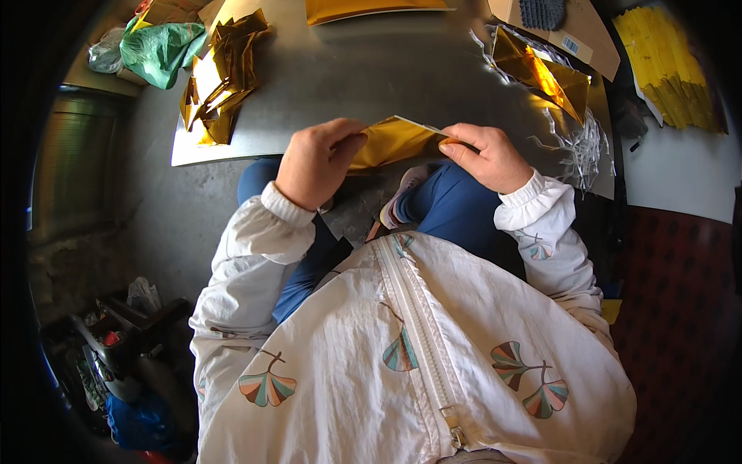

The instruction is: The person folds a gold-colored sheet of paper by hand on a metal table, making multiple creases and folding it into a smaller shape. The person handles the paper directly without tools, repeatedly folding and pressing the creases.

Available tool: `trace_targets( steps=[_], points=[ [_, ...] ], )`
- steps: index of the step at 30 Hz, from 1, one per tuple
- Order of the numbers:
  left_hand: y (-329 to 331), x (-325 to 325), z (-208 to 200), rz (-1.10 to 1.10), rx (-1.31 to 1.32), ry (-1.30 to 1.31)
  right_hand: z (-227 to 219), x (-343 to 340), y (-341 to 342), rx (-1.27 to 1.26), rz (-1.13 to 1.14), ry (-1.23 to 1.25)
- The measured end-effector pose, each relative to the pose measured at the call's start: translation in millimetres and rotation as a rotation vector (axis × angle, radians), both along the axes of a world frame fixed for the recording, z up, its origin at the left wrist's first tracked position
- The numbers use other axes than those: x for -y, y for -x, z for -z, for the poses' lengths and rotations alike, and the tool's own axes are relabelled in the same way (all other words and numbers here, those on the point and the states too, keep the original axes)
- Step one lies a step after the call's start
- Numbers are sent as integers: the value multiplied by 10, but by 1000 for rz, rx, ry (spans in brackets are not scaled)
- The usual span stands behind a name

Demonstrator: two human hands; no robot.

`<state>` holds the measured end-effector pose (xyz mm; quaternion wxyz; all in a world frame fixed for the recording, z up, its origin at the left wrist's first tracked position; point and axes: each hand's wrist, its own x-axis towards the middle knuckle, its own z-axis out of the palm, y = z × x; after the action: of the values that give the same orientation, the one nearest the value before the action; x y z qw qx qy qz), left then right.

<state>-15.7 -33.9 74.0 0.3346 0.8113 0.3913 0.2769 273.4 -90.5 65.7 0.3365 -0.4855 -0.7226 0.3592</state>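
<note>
Both my hands hold a sheet of gold foil paper (pixel 394 145) over my lap, just off the near edge of the metal table (pixel 371 77). My left hand (pixel 318 158) pinches its left end between thumb and fingers. At the opposite end, my right hand (pixel 488 157) grips the sheet near a pale upper edge. The paper bows between the two hands. Beyond my left hand lies a heap of folded gold foil pieces (pixel 224 81). Nearest my right hand on the table is another folded gold foil piece (pixel 541 73), with silvery-white strands (pixel 580 151) around it.
A stack of gold sheets (pixel 371 8) lies at the table's far edge. Far right are a cardboard box (pixel 595 39) with a dark grey knitted item (pixel 542 13) and a bundle of yellow strips (pixel 668 66). A green plastic bag (pixel 162 54) sits at the far left.
</note>
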Motion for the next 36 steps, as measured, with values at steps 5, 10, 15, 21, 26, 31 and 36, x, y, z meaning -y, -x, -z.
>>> trace_targets(
  steps=[5,10,15,21,26,31,36],
  points=[
    [-190,-924,66,167,-187,310,-19,-630,-62,236,58,430],
    [-424,-1155,313,102,-536,-3,210,-820,29,537,257,239],
    [-383,-845,420,238,-586,-294,350,-598,118,634,153,-290],
    [-429,-341,447,176,-303,-71,358,-539,177,655,67,-181],
    [-520,-336,353,150,-400,-81,319,-323,139,588,-24,-206],
    [-525,-267,393,146,-442,-244,451,-245,140,550,-14,-254],
    [-528,-160,505,90,-440,-417,500,-228,105,471,-5,-226]
  ],
)
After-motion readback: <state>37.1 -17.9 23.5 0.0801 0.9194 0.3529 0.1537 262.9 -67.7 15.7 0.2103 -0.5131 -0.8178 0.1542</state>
